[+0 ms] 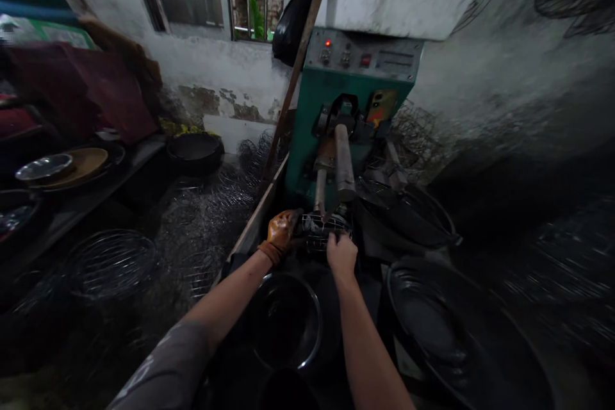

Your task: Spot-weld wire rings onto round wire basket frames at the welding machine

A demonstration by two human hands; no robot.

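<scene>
- A small wire frame (321,229) is held at the foot of a green machine (307,134), directly below its grey cylindrical arm (344,163).
- The left hand (282,230), covered by an orange-brown glove, is placed against the left side of the wire frame; its grip is closed on the wires.
- The right hand (342,255), ungloved, is set on the near right edge of the wire frame; its grip is likewise closed on the wires, with the fingers curled over the edge.
- A control panel (365,56) with one red lamp lit is mounted at the top of the green machine.
- A shiny metal bowl (286,320) is located between the two forearms, near the wire frame.
- A large dark basin (446,327) is positioned to the right of the right forearm.
- Round wire baskets (111,262) are heaped on the floor to the left, well apart from the hands.
- A wooden pole (300,57) is leaned against the left side of the green machine.
</scene>
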